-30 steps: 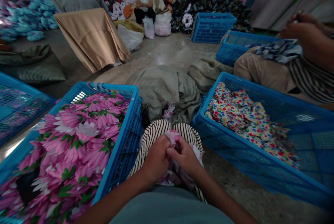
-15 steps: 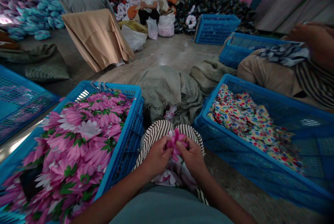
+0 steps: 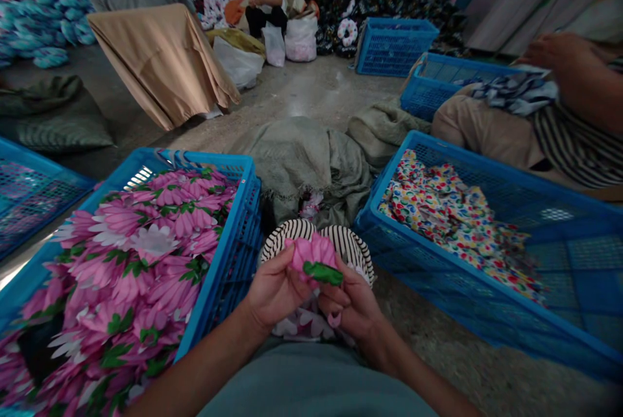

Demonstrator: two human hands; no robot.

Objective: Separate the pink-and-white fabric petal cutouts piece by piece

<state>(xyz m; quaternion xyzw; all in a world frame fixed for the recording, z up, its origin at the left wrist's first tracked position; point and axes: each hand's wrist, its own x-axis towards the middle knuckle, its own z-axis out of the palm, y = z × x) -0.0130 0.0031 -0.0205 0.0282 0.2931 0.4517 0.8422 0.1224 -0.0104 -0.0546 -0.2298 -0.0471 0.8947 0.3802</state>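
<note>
Landmark: the flower crate [image 3: 238,255], a blue basket stood beside the striped knees [image 3: 288,234], apparently so that its contents can be reached from a seat.
Pink cloth flower [image 3: 311,251]: held just right of the flower crate, above the lap, with its green leaf piece [image 3: 322,273] turned towards the viewer, probably so that this part can be seen well.
Left grip [image 3: 276,286]: pinched, thumb against fingers, on the flower's side nearest the flower crate; the soft petals seem to be steadied by this.
Right grip [image 3: 355,300]: pinched on the opposite side, farther from the flower crate; limp cloth is likely kept from folding by the two-sided hold.
Small pink piece [image 3: 334,320]: seen below the right grip; whether it is joined to the flower cannot be told.
Pale cloth [image 3: 304,327]: laid in the lap, right of the flower crate, where it is presumably kept handy.
Heaped flowers [image 3: 146,274]: piled loosely inside the flower crate; little harm seems likely from such stacking.
Printed pieces [image 3: 452,229]: gathered in a second crate [image 3: 438,284], well right of the flower crate, perhaps kept apart so that patterns are not mixed.
Sack [image 3: 302,157]: slumped on the floor, beyond and right of the flower crate.
</note>
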